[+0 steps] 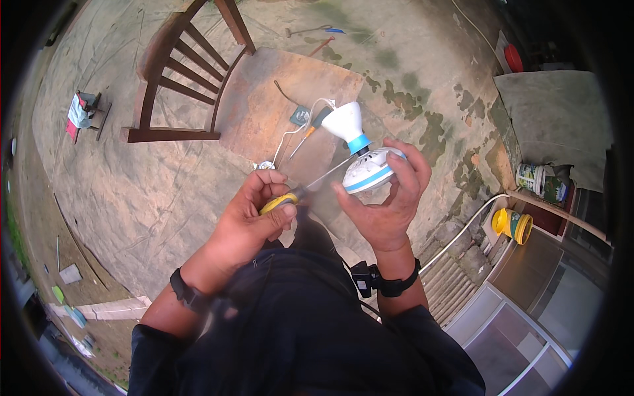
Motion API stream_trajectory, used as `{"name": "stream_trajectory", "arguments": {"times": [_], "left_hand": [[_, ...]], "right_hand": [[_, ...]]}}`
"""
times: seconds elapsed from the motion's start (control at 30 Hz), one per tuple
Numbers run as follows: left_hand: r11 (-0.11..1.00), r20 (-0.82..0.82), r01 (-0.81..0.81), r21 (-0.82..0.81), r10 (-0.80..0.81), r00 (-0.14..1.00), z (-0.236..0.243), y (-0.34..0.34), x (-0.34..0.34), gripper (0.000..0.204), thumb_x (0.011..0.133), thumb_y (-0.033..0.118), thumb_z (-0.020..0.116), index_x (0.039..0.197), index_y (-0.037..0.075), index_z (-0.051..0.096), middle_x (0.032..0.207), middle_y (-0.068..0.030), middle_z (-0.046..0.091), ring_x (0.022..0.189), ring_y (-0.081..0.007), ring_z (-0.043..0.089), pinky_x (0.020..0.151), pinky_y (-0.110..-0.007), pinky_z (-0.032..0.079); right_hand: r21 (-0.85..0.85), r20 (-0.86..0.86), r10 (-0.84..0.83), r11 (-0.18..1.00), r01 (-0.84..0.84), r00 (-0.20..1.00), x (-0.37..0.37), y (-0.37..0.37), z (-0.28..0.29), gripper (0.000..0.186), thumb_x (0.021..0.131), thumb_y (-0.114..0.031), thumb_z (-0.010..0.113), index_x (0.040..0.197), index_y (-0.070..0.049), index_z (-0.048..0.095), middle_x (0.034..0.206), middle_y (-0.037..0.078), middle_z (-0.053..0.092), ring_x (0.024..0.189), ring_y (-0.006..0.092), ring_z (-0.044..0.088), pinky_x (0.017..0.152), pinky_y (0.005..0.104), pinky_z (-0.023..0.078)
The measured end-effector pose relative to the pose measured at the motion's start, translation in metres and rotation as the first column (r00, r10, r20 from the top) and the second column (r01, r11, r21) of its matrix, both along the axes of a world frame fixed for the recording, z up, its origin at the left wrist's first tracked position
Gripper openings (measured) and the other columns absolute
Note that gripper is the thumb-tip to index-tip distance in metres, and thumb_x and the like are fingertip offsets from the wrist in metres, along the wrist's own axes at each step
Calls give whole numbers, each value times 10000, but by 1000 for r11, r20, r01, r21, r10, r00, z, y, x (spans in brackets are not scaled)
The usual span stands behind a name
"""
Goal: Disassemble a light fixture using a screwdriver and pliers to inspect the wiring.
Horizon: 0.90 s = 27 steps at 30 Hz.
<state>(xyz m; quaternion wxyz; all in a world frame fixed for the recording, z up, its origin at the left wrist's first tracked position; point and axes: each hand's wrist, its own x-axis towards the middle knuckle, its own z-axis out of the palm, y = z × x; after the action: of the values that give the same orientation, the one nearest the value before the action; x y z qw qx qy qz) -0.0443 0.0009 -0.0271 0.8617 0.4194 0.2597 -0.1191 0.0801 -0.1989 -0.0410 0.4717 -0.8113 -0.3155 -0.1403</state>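
Observation:
In my left hand (254,208) is a screwdriver (281,202) with a yellow and grey handle, fingers wrapped round it. Its thin shaft slants up and right to the black neck of a white-and-blue appliance (370,170); whether the tip touches, I cannot tell. My right hand (393,204) grips the appliance by its round, slotted body, thumb below and fingers over the far rim. A white funnel-shaped part with a blue collar sticks up from the neck. From it a white cord (285,137) runs down to a small white end piece (265,165) at the chair seat's edge.
A wooden chair (290,72) stands ahead; on its seat lie an orange-handled screwdriver (302,142) and a dark green object (300,115) with a strap. Tools (322,46) lie on the stained ground beyond. At right are a yellow bucket (513,226) and a pale hose (462,228).

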Motion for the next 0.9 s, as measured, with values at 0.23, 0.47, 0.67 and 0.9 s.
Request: {"name": "stream_trajectory", "arguments": {"times": [0.23,0.47,0.67,0.9], "left_hand": [[993,-89,16,-121,-27,996,11,11,6,315,1000,71,622,1285,78,487,989,-81,636,785,-162,664,576,-225,442],[997,75,-64,39,61,995,-1,1,-2,256,1049,187,563,1274,78,509,946,-128,684,682,-174,659,545,-232,449],[990,-128,9,-140,-27,991,12,14,4,300,1007,91,621,1281,90,498,1005,-90,644,745,-134,623,550,-217,419],[999,20,-38,-4,38,999,6,5,-1,245,1028,152,600,1250,80,526,970,-112,666,677,-154,635,522,-220,420]], "right_hand": [[6,5,-4,1000,4,1000,1,0,0,923,585,-89,952,1347,-167,438,1354,189,438,1207,374,524,922,458,518],[2,21,14,1000,-14,1000,3,2,1,930,581,-90,954,1350,-173,437,1350,189,446,1212,370,519,922,456,517],[0,19,15,1000,-15,1000,2,1,1,938,579,-84,952,1355,-176,433,1351,185,439,1211,368,518,927,457,518],[4,7,27,1000,-27,1000,2,3,2,942,578,-79,950,1356,-180,428,1354,186,432,1213,366,515,922,457,518]]}}
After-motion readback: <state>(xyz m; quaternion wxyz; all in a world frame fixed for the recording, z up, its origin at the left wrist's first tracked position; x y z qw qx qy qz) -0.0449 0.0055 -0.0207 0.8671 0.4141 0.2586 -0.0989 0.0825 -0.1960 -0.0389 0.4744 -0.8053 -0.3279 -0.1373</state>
